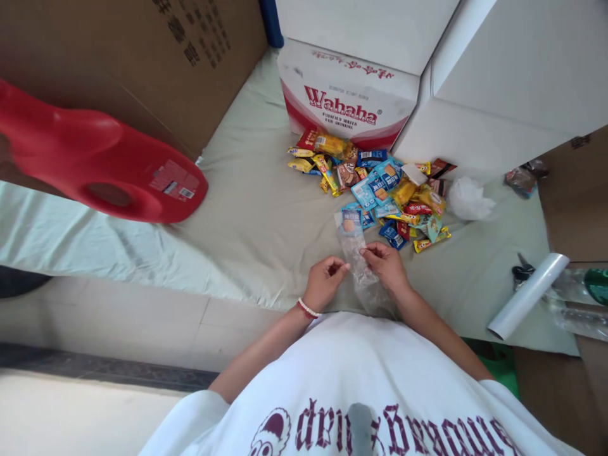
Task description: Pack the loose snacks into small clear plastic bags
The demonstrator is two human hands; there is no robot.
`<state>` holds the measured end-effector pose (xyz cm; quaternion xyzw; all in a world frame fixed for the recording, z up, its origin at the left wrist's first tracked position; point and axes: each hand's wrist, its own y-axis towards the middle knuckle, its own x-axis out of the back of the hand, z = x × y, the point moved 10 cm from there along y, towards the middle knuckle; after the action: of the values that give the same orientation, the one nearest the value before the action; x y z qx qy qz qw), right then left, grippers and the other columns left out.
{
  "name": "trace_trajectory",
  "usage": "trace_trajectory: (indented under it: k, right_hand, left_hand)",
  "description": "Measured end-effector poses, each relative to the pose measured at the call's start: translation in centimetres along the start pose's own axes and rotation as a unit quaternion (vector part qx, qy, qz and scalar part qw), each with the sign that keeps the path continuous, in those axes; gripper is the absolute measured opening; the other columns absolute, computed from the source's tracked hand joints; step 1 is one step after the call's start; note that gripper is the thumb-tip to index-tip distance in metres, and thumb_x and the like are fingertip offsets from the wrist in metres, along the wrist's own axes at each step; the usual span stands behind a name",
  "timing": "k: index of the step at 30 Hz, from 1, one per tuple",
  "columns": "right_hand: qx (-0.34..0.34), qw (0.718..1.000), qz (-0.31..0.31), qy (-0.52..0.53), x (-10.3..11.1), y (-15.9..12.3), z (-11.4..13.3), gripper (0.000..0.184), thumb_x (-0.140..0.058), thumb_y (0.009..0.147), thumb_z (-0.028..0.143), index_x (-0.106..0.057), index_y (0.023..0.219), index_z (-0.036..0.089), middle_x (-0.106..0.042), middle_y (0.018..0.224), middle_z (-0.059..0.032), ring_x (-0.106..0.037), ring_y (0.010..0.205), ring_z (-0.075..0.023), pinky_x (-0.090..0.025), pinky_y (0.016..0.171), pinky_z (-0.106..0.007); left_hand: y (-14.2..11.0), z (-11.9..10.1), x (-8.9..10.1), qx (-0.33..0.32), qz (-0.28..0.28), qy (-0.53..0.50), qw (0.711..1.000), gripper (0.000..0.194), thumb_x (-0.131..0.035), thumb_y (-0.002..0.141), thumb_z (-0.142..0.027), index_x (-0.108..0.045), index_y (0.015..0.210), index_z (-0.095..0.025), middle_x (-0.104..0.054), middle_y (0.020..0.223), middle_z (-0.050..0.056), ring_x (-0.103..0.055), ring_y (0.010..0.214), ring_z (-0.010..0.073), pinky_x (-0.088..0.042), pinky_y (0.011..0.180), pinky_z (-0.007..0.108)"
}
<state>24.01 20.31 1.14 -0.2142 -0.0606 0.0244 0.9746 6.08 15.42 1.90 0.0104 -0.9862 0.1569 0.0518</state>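
Pale cloth (pixel 247 215) across the surface, white box (pixel 344 101) at back, snacks (pixel 380 183) heaped in front. Clear bag (pixel 362 271) btwn heap & person, w/ blue pack (pixel 352 221) at far end. R hand (pixel 388 266) pinches bag, thumb to finger; L hand (pixel 325 280) at its edge, fingertips near together, can't tell if gripping. Thin film might rip if tugged hard, or slip if R hand loosens.
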Motion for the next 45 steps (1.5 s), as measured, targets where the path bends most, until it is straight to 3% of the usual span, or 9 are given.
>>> trace_trajectory:
  k: [7,13,19,24,30,33,35,40,45]
  right_hand:
    - [0.015,0.998,-0.053,0.025,1.1,0.3,0.2,0.037,-0.079,0.069,0.052,-0.065,0.082,0.02,-0.059,0.068,0.0018,-0.048,0.057,-0.0118,-0.043,0.052,-0.025]
    - [0.015,0.998,-0.049,0.023,1.9,0.6,-0.4,0.042,-0.079,0.067,0.056,-0.065,0.081,0.018,-0.057,0.064,0.0035,-0.047,0.054,-0.0109,-0.041,0.051,-0.025]
    - [-0.011,0.997,-0.068,0.044,2.5,0.3,-1.2,0.044,-0.079,0.065,0.057,-0.065,0.083,0.02,-0.059,0.067,0.003,-0.049,0.055,-0.0112,-0.041,0.05,-0.024]
    - [0.012,0.995,-0.094,0.042,3.1,0.6,-0.7,0.042,-0.079,0.067,0.057,-0.063,0.082,0.021,-0.059,0.067,0.0029,-0.048,0.056,-0.0113,-0.04,0.051,-0.024]
    - [0.058,0.988,-0.124,-0.065,5.1,1.4,0.1,0.04,-0.07,0.079,0.06,-0.058,0.082,0.022,-0.055,0.065,0.0029,-0.047,0.054,-0.0134,-0.04,0.05,-0.026]
    - [0.16,0.957,-0.167,-0.178,6.5,-0.9,3.0,0.035,-0.065,0.088,0.054,-0.063,0.096,0.02,-0.063,0.082,-0.0026,-0.057,0.069,-0.0172,-0.05,0.064,-0.03]
    - [0.241,0.928,-0.132,-0.251,6.0,-3.3,5.0,0.025,-0.062,0.094,0.044,-0.067,0.103,0.021,-0.066,0.093,-0.0057,-0.06,0.08,-0.0185,-0.052,0.074,-0.033]
    - [0.364,0.829,0.186,-0.381,-0.5,-9.7,3.9,0.033,-0.061,0.095,0.024,-0.071,0.125,0.028,-0.065,0.126,-0.0095,-0.062,0.099,-0.0219,-0.054,0.085,-0.036]
    - [0.436,0.785,0.153,-0.413,-2.0,-10.4,3.1,0.023,-0.056,0.1,0.021,-0.075,0.111,0.026,-0.07,0.113,-0.0077,-0.06,0.092,-0.0206,-0.052,0.081,-0.036]
  left_hand:
    - [0.0,1.7,-3.3,0.068,0.049,-0.051,0.995,0.036,-0.07,0.078,-0.051,-0.065,0.07,-0.017,-0.057,0.059,-0.002,-0.046,0.055,0.0109,-0.033,0.054,0.025]
    - [-0.2,2.7,-3.8,0.13,0.087,-0.197,0.968,0.035,-0.076,0.072,-0.045,-0.069,0.085,-0.013,-0.07,0.071,0.002,-0.041,0.044,0.0055,-0.029,0.047,0.023]
    - [-0.2,2.3,-4.2,0.136,0.096,-0.206,0.964,0.045,-0.078,0.073,-0.053,-0.067,0.091,-0.013,-0.06,0.064,-0.003,-0.042,0.045,0.005,-0.024,0.045,0.021]
    - [-1.4,2.1,-6.6,0.159,0.212,-0.193,0.945,0.05,-0.087,0.062,-0.053,-0.069,0.087,-0.012,-0.06,0.063,-0.003,-0.037,0.048,0.0041,-0.023,0.046,0.021]
    - [-0.9,3.6,-3.6,0.185,0.111,-0.163,0.963,0.049,-0.087,0.056,-0.056,-0.064,0.068,-0.014,-0.052,0.053,-0.006,-0.039,0.049,0.006,-0.026,0.048,0.022]
    - [-0.7,3.6,-2.7,0.179,0.079,-0.161,0.967,0.047,-0.086,0.057,-0.055,-0.063,0.065,-0.016,-0.048,0.049,-0.007,-0.039,0.047,0.0067,-0.027,0.048,0.023]
    - [-0.6,3.5,-2.4,0.176,0.062,-0.164,0.969,0.046,-0.084,0.059,-0.056,-0.062,0.063,-0.016,-0.047,0.048,-0.007,-0.037,0.046,0.0066,-0.025,0.047,0.023]
    - [-0.3,3.6,-2.6,0.179,0.052,-0.172,0.967,0.047,-0.084,0.059,-0.057,-0.061,0.062,-0.016,-0.045,0.046,-0.008,-0.034,0.044,0.0055,-0.021,0.045,0.023]
    - [-0.3,3.8,-2.8,0.203,0.066,-0.207,0.955,0.052,-0.087,0.059,-0.058,-0.056,0.065,-0.018,-0.044,0.046,-0.009,-0.029,0.038,0.0036,-0.015,0.042,0.023]
